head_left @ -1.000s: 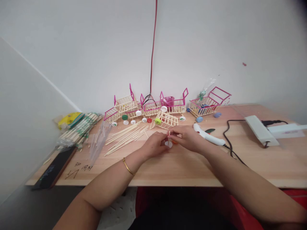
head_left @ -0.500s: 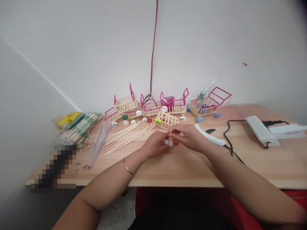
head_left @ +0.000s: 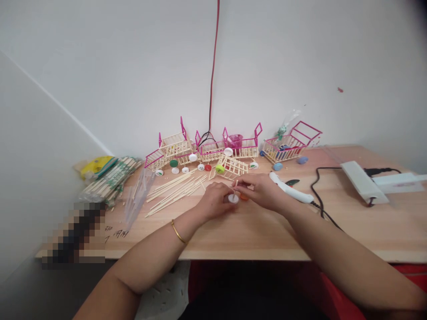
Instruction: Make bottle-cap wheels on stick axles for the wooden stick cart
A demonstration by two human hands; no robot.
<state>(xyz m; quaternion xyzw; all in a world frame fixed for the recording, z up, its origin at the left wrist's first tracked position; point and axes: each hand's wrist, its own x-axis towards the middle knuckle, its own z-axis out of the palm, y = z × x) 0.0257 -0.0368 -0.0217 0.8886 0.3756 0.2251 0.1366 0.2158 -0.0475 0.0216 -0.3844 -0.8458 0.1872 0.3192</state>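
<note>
My left hand [head_left: 216, 199] is closed, its fingers at the edge of a white bottle cap [head_left: 233, 199] held just above the table. My right hand [head_left: 258, 189] pinches a short wooden stick [head_left: 236, 183], which stands nearly upright over the cap. Whether the stick's lower end touches the cap I cannot tell. Partly hidden behind the right fingers lies an orange cap [head_left: 244, 196]. Beyond the hands, a small slatted stick frame [head_left: 235, 166] rests with a yellow-green cap [head_left: 219, 169] on it.
Loose sticks [head_left: 176, 191] and a packed bundle of sticks [head_left: 111, 180] lie left. Several small stick carts [head_left: 210, 152] with cap wheels line the wall beside a pink cup [head_left: 235, 141]. Right are a white corded tool [head_left: 290, 189], its black cable [head_left: 315, 182] and a white power strip [head_left: 365, 182].
The white cap has tilted flatter and shifted slightly left between my fingers. Both hands stay nearly in place, the stick still in the right one.
</note>
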